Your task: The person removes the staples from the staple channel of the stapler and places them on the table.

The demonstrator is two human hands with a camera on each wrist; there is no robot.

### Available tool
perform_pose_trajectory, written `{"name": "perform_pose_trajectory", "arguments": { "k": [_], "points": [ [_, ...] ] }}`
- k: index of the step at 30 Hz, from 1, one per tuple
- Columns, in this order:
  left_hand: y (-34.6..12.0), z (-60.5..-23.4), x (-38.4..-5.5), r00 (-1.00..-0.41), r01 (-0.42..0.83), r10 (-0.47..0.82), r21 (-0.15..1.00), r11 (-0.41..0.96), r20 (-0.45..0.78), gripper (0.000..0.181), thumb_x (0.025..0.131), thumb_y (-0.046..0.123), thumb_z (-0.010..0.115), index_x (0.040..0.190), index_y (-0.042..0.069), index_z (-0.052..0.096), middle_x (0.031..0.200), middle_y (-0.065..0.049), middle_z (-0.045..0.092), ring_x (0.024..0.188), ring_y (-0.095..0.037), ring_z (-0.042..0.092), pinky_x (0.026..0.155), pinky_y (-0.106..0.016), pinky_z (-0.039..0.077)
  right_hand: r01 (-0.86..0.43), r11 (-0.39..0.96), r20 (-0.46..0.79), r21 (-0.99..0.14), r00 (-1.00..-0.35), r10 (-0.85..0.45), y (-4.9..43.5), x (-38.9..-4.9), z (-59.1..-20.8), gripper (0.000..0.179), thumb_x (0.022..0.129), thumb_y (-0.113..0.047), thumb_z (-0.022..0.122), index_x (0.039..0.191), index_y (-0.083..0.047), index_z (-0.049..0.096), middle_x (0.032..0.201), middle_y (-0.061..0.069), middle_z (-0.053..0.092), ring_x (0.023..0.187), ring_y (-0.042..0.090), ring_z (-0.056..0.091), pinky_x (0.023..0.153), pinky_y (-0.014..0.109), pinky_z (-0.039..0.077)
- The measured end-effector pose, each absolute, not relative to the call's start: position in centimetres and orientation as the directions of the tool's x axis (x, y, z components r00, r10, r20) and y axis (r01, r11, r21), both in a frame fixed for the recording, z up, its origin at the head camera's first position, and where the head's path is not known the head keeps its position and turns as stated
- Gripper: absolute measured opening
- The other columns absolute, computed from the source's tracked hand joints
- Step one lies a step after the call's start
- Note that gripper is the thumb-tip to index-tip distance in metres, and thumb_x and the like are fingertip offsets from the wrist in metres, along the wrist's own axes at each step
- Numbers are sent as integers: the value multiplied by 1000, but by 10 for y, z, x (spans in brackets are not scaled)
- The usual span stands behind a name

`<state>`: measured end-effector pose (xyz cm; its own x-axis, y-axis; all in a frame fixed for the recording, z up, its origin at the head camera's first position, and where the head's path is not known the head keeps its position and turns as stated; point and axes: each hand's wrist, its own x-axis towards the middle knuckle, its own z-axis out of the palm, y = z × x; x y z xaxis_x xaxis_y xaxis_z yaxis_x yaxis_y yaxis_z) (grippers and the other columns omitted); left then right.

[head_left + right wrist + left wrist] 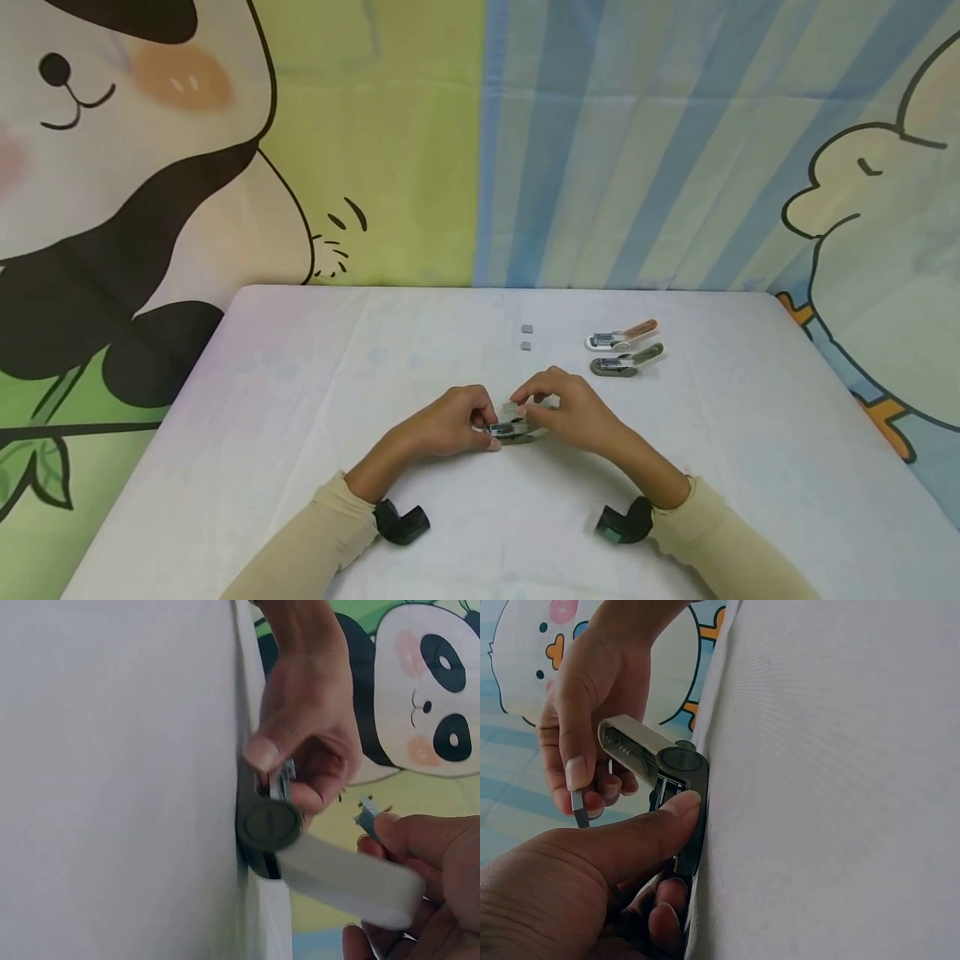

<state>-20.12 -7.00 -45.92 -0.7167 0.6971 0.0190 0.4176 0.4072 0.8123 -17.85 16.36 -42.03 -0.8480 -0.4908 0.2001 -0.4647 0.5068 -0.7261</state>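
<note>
My left hand [453, 421] grips the dark base of a small stapler [686, 761], which lies on the white table. The stapler's pale top arm [349, 881] is swung up, so the staple channel lies bare in the left wrist view. Between thumb and fingertips, my right hand [573, 408] pinches a short grey strip of staples [580, 810]. In the right wrist view this staple strip [366, 819] is held apart from the channel, beside the raised arm.
Two small grey staple strips [527, 329] lie farther back on the table [337, 358]. To their right stand two more opened staplers, one white and orange [622, 336], one grey-green [626, 362]. A printed cloth [405, 167] hangs behind the table.
</note>
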Motion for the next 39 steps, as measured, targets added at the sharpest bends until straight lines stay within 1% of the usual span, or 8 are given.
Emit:
{"name": "perform_pose_trajectory", "arguments": {
  "k": [5, 9, 11, 15, 20, 24, 32, 39],
  "points": [
    [-69, -460, -202, -709, 429, 704, 809, 403, 25, 21, 78, 12, 83, 89, 11, 65, 83, 3, 56, 75, -11, 52, 67, -26, 45, -422, 544, 227, -726, -893, -390, 179, -193, -425, 15, 89, -11, 72, 103, -16, 74, 99, -5, 66, 87, 15, 58, 75, 41, 48],
    [-70, -460, -202, -702, 432, 712, 804, 409, 15, 21, 79, 12, 82, 90, 11, 64, 85, 3, 56, 77, -11, 52, 69, -27, 45, -424, 568, 260, -706, -900, -349, 188, -204, -431, 15, 87, -8, 73, 101, -13, 75, 94, -4, 67, 81, 14, 58, 72, 37, 49],
    [-71, -460, -202, -701, 438, 713, 796, 417, 12, 21, 80, 11, 81, 91, 11, 63, 86, 3, 55, 77, -11, 51, 70, -27, 45, -422, 580, 263, -697, -903, -341, 189, -208, -434, 15, 87, -7, 73, 101, -12, 75, 93, -3, 67, 79, 14, 57, 71, 34, 49],
    [-73, -460, -201, -695, 443, 719, 791, 422, 6, 19, 82, 11, 80, 92, 12, 63, 87, 4, 55, 78, -11, 51, 70, -27, 44, -375, 620, 231, -689, -925, -302, 189, -214, -441, 13, 86, -7, 73, 99, -8, 75, 88, -1, 68, 76, 15, 56, 67, 30, 46],
    [-72, -459, -200, -685, 447, 728, 789, 421, 0, 17, 83, 11, 79, 91, 12, 64, 87, 3, 55, 78, -12, 50, 70, -26, 43, -311, 649, 194, -694, -949, -247, 192, -217, -448, 12, 85, -6, 74, 97, -7, 75, 85, 0, 69, 73, 16, 57, 63, 30, 45],
    [-70, -459, -200, -689, 450, 725, 784, 427, 1, 17, 83, 12, 79, 91, 13, 64, 87, 4, 54, 78, -11, 50, 70, -26, 43, -298, 653, 162, -697, -952, -261, 191, -224, -449, 13, 86, -6, 73, 98, -7, 75, 86, 1, 70, 74, 16, 56, 65, 31, 45],
    [-70, -461, -201, -678, 468, 735, 779, 417, 14, 16, 83, 12, 78, 92, 13, 65, 87, 5, 54, 78, -11, 51, 70, -26, 44, -251, 694, 29, -675, -949, -315, 179, -248, -445, 11, 89, -7, 69, 98, -7, 75, 88, 2, 69, 79, 17, 59, 72, 34, 47],
    [-72, -461, -202, -677, 461, 736, 783, 418, 5, 16, 83, 14, 79, 92, 14, 64, 87, 4, 54, 79, -12, 51, 70, -26, 44, -274, 723, 25, -634, -942, -336, 173, -257, -441, 12, 88, -6, 69, 99, -5, 75, 91, 4, 69, 79, 17, 59, 72, 34, 47]
  ]
}}
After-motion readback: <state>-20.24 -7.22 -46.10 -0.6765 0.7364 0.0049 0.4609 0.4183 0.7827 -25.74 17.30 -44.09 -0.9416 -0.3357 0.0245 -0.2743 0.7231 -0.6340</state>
